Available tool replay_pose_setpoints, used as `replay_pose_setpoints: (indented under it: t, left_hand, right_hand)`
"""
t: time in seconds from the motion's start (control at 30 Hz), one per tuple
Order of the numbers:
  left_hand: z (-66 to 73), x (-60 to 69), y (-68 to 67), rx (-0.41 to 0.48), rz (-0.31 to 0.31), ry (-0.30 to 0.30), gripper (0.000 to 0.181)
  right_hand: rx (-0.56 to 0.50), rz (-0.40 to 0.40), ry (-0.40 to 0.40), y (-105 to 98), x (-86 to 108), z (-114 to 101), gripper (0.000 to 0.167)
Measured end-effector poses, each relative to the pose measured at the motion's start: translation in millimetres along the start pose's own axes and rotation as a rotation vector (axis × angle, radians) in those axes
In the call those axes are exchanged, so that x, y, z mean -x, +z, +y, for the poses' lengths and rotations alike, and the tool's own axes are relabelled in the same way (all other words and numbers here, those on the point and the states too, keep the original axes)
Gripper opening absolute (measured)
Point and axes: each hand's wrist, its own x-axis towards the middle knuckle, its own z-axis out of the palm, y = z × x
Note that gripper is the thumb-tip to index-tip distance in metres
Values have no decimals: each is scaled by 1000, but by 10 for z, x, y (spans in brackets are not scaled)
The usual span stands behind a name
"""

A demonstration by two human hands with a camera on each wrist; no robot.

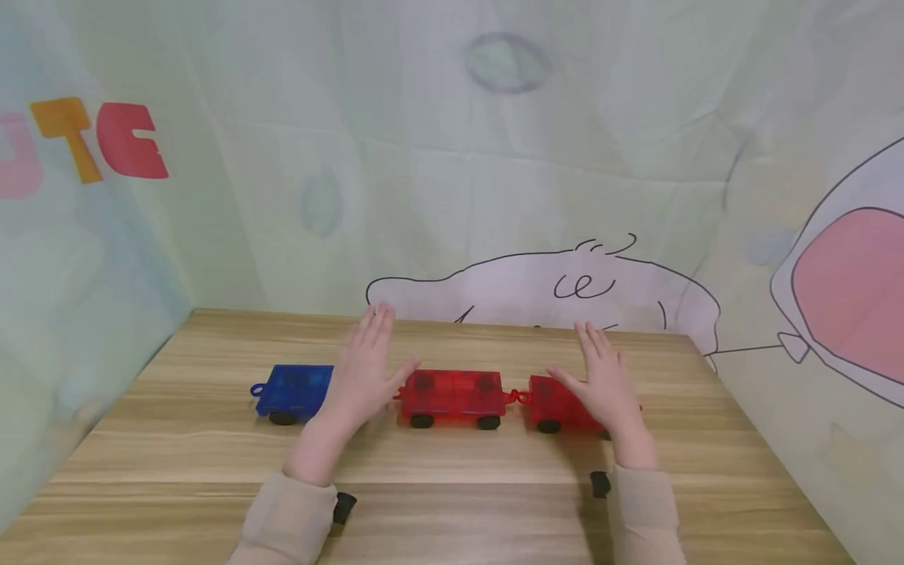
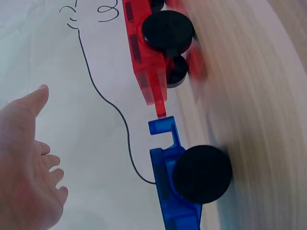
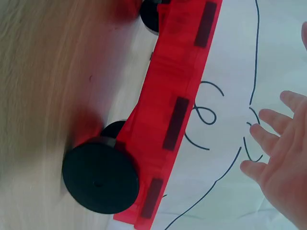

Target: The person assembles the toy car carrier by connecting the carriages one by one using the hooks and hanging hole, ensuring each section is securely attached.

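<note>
Cars (image 1: 452,392) below and between both hands (image 1: 362,377) (image 1: 607,384)

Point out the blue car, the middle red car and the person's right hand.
Blue car (image 1: 297,388): head view, on its top.
Middle red car (image 1: 454,391): head view, on its top.
Right hand (image 1: 605,384): head view, on its back.

From behind and above the left hand (image 1: 362,377) and right hand (image 1: 606,384), the head camera faces forward and down. Both wrist views, turned sideways, look closely past each hand; head and left wrist share the blue car (image 1: 298,388).
</note>
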Motion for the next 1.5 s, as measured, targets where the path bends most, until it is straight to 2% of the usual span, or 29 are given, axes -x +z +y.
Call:
replay_pose_setpoints:
  t: [0.17, 0.37, 0.47, 0.63, 0.83, 1.0, 1.13, 1.33, 1.5]
  left_hand:
    - [50, -3, 51, 21, 5, 29, 85]
    - [114, -8, 117, 17, -39, 90, 88]
    - [156, -16, 132, 60, -49, 104, 91]
    - [239, -49, 153, 171, -82, 99, 107]
    - [330, -122, 188, 231, -123, 90, 120]
    - [391, -174, 227, 308, -216, 45, 121]
    - [426, -197, 275, 359, -300, 11, 120]
    - [446, -187, 329, 435, -338, -6, 121]
    - [477, -169, 384, 485, -360, -12, 119]
  right_hand:
    - [-46, -8, -13, -5, 5, 106, 92]
    - [-90, -33, -11, 2, 20, 186, 96]
    - [-115, -41, -4, 9, 28, 197, 100]
    - [-123, -44, -22, 1, 44, 211, 101]
    - [-147, -66, -9, -4, 56, 246, 102]
    - [-162, -85, -14, -9, 66, 278, 101]
    - [-164, -139, 8, -20, 85, 304, 100]
    - [-195, -239, 45, -23, 103, 314, 101]
    - [-235, -288, 45, -19, 112, 336, 101]
